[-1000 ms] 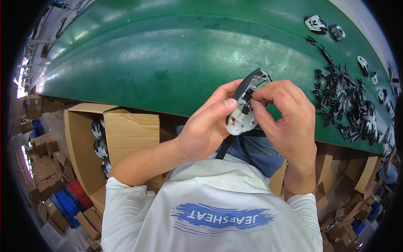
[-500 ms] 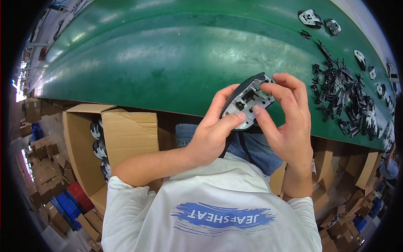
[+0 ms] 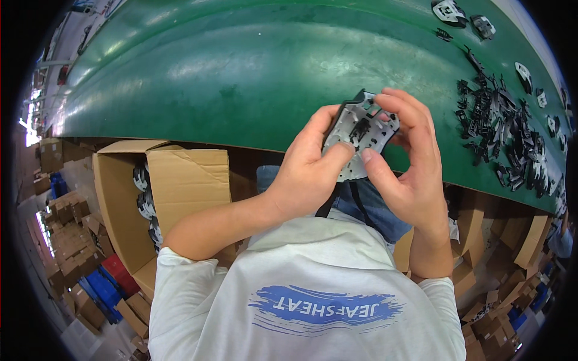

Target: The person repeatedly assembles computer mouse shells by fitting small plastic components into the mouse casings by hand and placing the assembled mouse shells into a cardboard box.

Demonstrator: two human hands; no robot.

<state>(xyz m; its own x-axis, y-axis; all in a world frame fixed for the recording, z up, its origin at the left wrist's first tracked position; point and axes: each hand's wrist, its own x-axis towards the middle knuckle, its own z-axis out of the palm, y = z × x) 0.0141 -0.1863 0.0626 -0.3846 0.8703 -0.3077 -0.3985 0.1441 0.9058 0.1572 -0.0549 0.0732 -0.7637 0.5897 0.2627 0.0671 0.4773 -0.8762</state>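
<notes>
Both my hands hold a curved plastic shell (image 3: 374, 139), black on its outer side and pale grey inside, just over the table's near edge. Its hollow side faces me, showing posts, holes and a small black plastic part (image 3: 361, 127) in the middle. My left hand (image 3: 310, 162) is closed around the left side, thumb pressed on the inside near the black part. My right hand (image 3: 412, 153) grips the right side, its fingers at the upper edge and its thumb at the lower right. Its other fingertips are partly hidden behind the shell.
A heap of small black plastic parts (image 3: 497, 123) lies on the green table (image 3: 211, 78) at the right, with several white-and-black shells (image 3: 448, 12) around it. An open carton (image 3: 123, 210) holding similar shells stands at left; more cartons (image 3: 472, 231) are below at right.
The shell has turned so its hollow inside faces me more fully. My right fingers have shifted slightly up along its edge. The view has moved a little.
</notes>
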